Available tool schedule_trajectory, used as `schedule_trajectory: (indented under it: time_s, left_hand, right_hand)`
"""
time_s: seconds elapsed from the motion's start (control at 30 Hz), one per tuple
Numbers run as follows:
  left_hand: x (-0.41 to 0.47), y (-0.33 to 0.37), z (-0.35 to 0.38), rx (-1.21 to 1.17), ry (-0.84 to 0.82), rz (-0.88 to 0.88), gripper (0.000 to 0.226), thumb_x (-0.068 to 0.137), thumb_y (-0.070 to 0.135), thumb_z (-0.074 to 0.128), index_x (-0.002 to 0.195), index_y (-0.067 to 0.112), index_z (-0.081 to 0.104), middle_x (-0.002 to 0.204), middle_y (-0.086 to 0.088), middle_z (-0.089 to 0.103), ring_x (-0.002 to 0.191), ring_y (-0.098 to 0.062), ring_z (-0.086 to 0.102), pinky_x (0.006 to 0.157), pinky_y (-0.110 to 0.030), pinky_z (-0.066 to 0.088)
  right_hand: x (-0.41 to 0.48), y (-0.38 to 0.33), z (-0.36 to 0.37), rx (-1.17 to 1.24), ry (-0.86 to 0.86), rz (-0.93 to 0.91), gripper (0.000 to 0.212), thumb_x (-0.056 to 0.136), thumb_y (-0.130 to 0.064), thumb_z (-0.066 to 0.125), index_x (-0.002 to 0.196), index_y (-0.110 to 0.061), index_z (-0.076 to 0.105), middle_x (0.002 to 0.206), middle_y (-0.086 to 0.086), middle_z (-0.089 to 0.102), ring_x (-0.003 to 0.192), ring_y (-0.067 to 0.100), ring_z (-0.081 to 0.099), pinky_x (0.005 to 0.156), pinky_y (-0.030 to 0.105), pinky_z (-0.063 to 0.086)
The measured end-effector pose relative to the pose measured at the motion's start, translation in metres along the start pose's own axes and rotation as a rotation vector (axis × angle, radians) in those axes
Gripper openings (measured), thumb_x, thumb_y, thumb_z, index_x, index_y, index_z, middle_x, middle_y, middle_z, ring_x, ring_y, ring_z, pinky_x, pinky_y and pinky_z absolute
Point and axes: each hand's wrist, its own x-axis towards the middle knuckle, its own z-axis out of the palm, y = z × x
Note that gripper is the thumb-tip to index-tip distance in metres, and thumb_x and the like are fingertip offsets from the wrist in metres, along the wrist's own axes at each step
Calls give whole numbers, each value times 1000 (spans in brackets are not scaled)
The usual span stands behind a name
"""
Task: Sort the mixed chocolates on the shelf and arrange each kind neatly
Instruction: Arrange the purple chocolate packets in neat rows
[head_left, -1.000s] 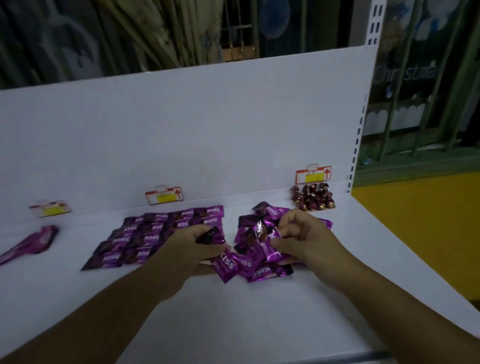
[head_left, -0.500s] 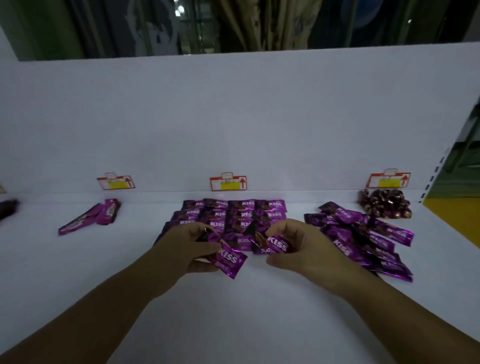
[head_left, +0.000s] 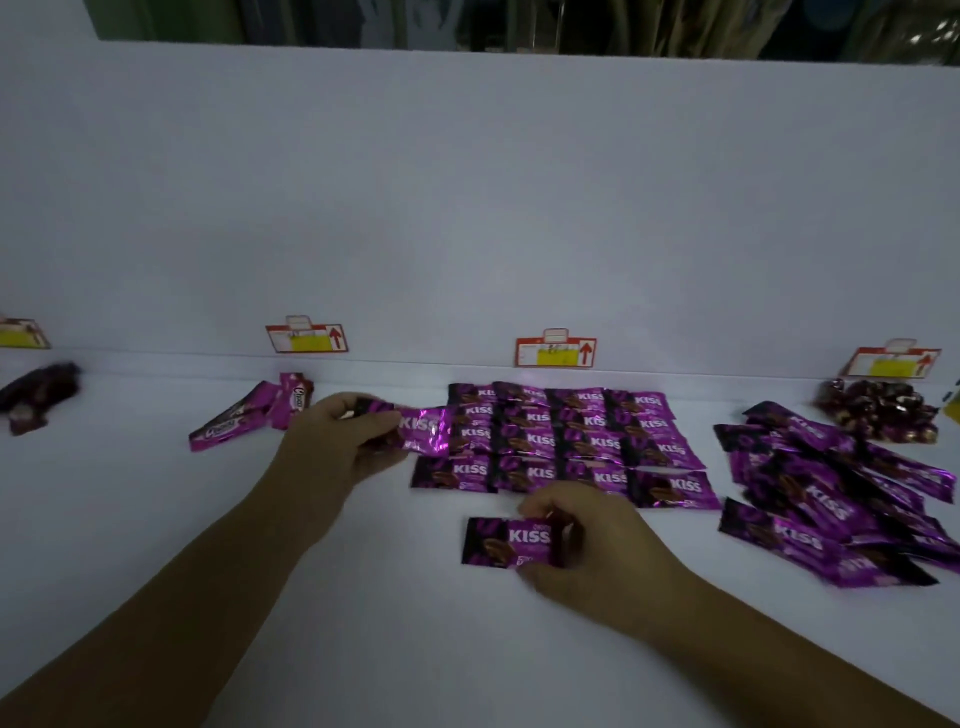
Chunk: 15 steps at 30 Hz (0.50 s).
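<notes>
Left hand: moves its KISS packet out to the sorted rows' left edge.
Right hand: brings the other packet down onto the shelf, before the rows.

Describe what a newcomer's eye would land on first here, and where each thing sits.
A neat grid of purple KISS packets fills the centre. The right hand pinches one packet just before it; the left hand holds a second packet at its left edge. A jumbled KISS heap lies to the right.
</notes>
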Motion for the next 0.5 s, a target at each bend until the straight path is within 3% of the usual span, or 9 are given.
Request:
schedule_trajectory:
  time_s: [0.1, 0.2, 0.4, 0.5]
  left_hand:
    - [13, 4, -6, 20, -46, 88, 13, 84, -7, 53, 93, 0, 59, 90, -13, 64, 77, -19, 70, 63, -23, 58]
    - [17, -3, 0, 56, -73, 88, 10, 86, -5, 53, 93, 0, 59, 90, -12, 65, 78, -17, 68, 61, -20, 56]
    - [16, -17, -1, -10, -29, 2, 10, 87, -2, 54, 86, 5, 62, 88, -12, 66, 82, -22, 66, 61, -25, 58]
    - [14, -16, -2, 95, 18, 49, 14, 86, 1, 57, 81, 12, 64, 82, -5, 66, 80, -16, 63, 63, -26, 55]
  right_hand:
    - [7, -6, 10, -138, -3, -59, 22, 73, -40, 75, 90, -29, 67, 94, -22, 61, 89, -5, 54, 78, 2, 36]
    - [13, -9, 17, -249, -15, -124, 30, 76, -53, 60, 89, -29, 71, 100, -15, 67, 94, -1, 56, 86, 5, 32]
    - [26, -21, 31, -342, -3, -213, 31, 84, -41, 52, 100, -25, 72, 105, -5, 66, 91, 11, 61, 80, 24, 49]
    - [32, -20, 28, -323, 101, -216, 30, 83, -43, 57, 99, -23, 72, 102, -6, 65, 93, 8, 56, 80, 25, 49]
